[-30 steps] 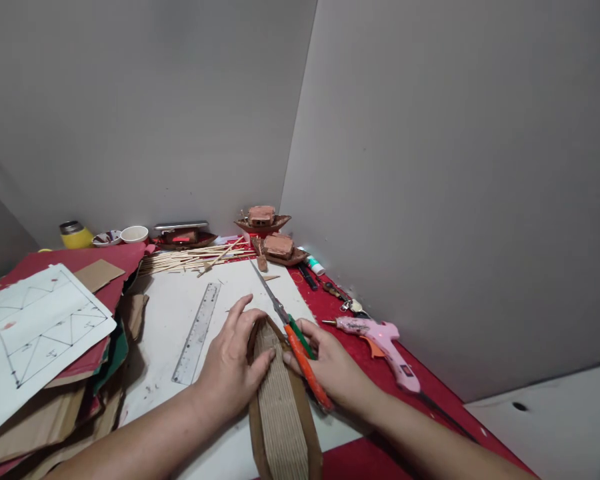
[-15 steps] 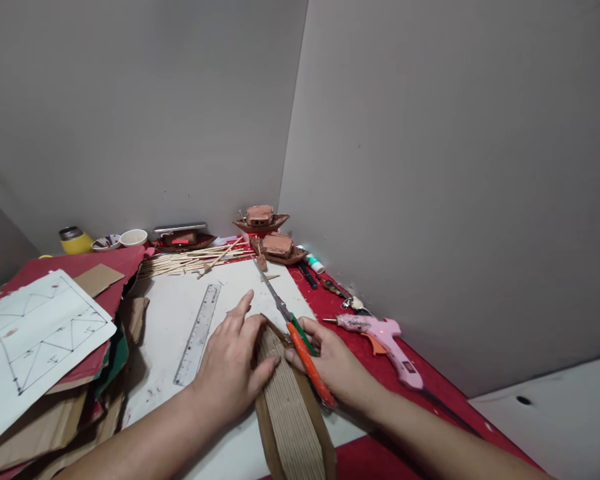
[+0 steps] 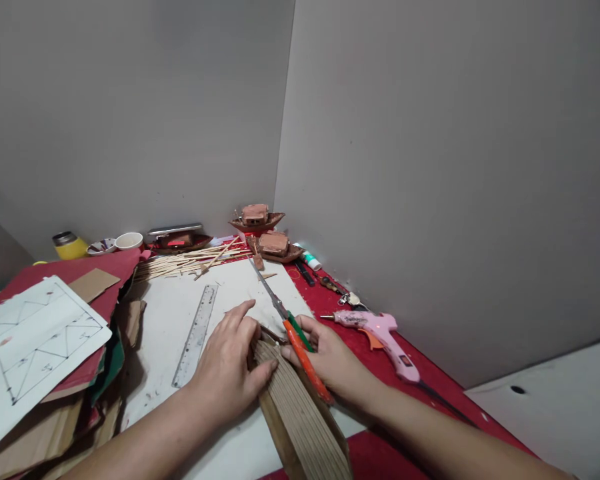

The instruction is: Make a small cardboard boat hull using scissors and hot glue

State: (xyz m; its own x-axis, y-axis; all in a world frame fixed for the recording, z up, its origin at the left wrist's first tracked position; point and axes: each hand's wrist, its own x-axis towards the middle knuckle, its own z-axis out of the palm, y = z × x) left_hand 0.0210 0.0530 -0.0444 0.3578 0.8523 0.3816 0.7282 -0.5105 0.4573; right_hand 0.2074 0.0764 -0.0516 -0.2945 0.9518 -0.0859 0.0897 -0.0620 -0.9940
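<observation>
The left hand (image 3: pixel 227 367) pressed on the corrugated cardboard piece (image 3: pixel 300 420), fingers curled over its front end on the white board (image 3: pixel 180 313). The right hand (image 3: pixel 333 363) gripped scissors (image 3: pixel 290 327) and touched the cardboard's right side. A ruler (image 3: pixel 196 335) lay just left.

We see a table with a red cover (image 3: pixel 430 390). On it lie a white board (image 3: pixel 170 313), a pink glue gun (image 3: pixel 377 333), a bundle of wooden sticks (image 3: pixel 190 260), two small model boats (image 3: pixel 265 230), a yellow cup (image 3: pixel 69 245), a white bowl (image 3: pixel 129 240) and stacked cardboard (image 3: pixel 45 420).
</observation>
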